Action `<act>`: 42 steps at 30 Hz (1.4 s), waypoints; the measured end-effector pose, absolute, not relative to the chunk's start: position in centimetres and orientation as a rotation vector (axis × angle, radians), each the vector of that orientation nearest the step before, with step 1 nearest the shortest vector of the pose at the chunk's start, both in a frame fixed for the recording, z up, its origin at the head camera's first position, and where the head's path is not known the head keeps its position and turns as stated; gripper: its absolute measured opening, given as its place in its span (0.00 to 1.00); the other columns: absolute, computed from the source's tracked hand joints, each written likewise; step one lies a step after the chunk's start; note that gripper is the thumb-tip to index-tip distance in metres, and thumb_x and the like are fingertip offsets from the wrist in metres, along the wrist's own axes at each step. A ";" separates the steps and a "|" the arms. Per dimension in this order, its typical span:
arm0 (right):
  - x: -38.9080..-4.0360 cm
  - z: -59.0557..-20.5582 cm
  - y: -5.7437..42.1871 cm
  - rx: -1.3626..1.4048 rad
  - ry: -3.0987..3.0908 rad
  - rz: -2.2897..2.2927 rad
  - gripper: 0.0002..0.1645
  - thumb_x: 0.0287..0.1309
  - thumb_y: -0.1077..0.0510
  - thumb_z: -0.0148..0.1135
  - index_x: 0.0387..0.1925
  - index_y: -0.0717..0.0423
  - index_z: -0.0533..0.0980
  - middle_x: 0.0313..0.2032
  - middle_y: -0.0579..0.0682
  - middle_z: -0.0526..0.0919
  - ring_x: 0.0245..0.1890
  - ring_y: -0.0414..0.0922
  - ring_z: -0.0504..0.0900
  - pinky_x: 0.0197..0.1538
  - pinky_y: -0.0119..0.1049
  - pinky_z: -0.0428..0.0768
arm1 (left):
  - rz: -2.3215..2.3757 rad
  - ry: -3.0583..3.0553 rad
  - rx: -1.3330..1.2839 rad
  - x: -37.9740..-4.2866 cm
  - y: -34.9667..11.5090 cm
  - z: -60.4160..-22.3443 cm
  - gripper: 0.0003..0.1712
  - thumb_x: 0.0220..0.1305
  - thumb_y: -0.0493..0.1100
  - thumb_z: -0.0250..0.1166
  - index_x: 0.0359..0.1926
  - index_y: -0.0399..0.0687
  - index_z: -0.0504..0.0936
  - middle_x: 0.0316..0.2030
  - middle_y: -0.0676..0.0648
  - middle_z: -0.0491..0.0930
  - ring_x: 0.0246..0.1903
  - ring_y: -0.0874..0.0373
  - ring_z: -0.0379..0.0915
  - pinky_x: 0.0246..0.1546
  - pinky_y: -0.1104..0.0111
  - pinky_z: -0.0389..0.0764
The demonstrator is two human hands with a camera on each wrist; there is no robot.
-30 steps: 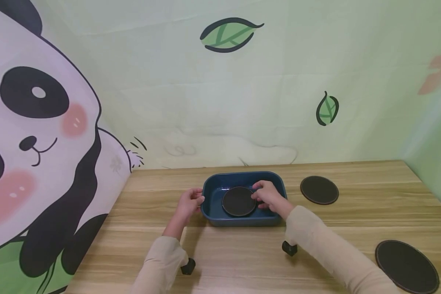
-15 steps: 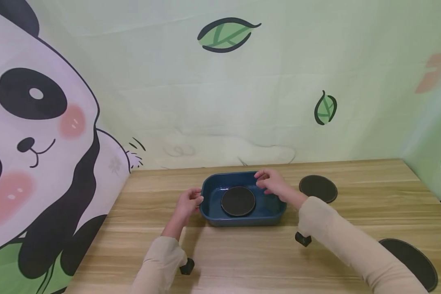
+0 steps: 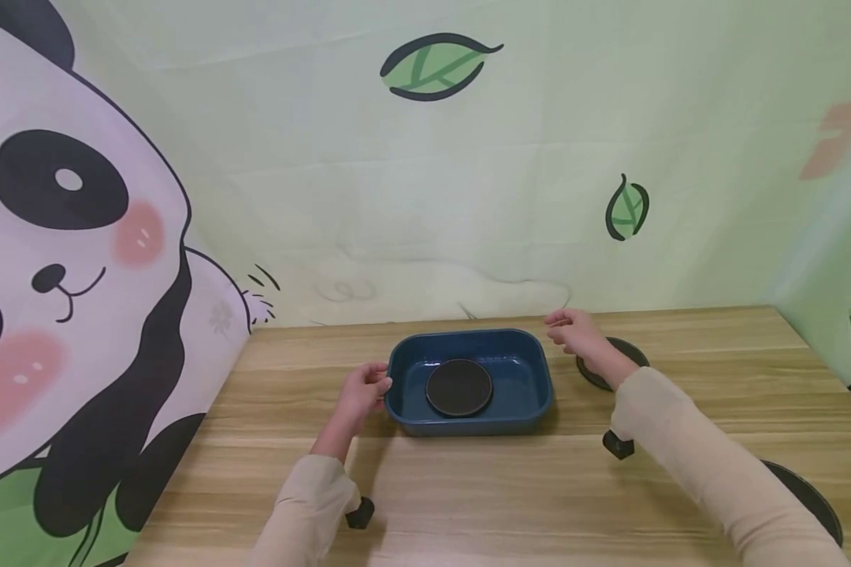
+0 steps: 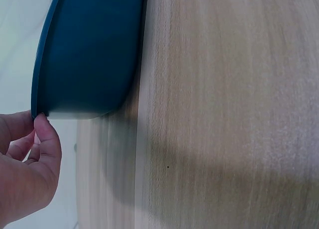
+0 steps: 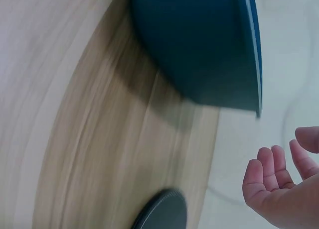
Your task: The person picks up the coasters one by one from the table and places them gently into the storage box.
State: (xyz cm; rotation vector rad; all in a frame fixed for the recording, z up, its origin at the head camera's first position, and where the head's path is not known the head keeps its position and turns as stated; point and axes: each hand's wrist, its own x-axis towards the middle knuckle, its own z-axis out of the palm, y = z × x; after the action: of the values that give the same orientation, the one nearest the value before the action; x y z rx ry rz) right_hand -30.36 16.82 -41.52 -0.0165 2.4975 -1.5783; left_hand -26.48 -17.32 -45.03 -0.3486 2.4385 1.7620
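Observation:
A deep blue rectangular baking dish [image 3: 532,378] with rounded corners stands in the middle of the table. Inside it, left of centre, lies a round black coaster [image 3: 458,387]. My left hand [image 3: 362,391] is at the dish's left end; the left wrist view shows thumb and finger pinching the rim. My right hand [image 3: 580,337] hovers to the right of the dish, apart from it, with loosely bent fingers and nothing between them. Beneath that hand a second round black coaster [image 3: 627,352] lies on the table, partly hidden by the hand and wrist.
A larger round black mat [image 3: 811,504] lies at the lower right, mostly covered by the right sleeve. The wood-grain table [image 3: 468,496] ends at the back against a green printed cloth [image 3: 312,157] with a panda on the left.
My right hand has lifted out of the dish and moved right, past its rim, to above the second coaster. The left hand, dish and inner coaster have stayed put.

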 end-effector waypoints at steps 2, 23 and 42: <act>-30.4 -41.7 17.7 0.002 2.498 -1.567 0.21 0.58 0.63 0.45 0.53 0.67 0.64 0.48 0.64 0.70 0.44 0.52 0.70 0.42 0.41 0.71 | 1.764 2.432 -0.355 -26.5 -17.4 -45.0 0.18 0.59 0.33 0.55 0.51 0.38 0.71 0.43 0.40 0.72 0.36 0.55 0.71 0.34 0.62 0.76; -30.6 -45.7 24.2 -0.223 2.741 -1.149 0.32 0.61 0.54 0.46 0.59 0.73 0.55 0.59 0.73 0.56 0.59 0.67 0.53 0.58 0.58 0.56 | 1.770 2.435 -0.342 -26.5 -17.4 -44.8 0.17 0.59 0.33 0.55 0.51 0.37 0.71 0.43 0.40 0.72 0.36 0.55 0.71 0.32 0.65 0.76; -30.4 -47.3 26.3 -0.211 2.799 -0.937 0.40 0.56 0.54 0.52 0.61 0.76 0.48 0.58 0.77 0.52 0.57 0.71 0.52 0.57 0.61 0.55 | 1.772 2.434 -0.336 -26.3 -17.4 -44.9 0.18 0.59 0.33 0.55 0.51 0.37 0.71 0.42 0.40 0.72 0.35 0.55 0.71 0.29 0.67 0.75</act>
State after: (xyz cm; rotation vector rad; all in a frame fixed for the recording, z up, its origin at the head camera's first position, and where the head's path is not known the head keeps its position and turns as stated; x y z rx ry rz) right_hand -30.45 26.29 -47.31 -0.2112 2.7986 -0.9366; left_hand -26.30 -17.37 -44.90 -0.3362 2.4345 1.7718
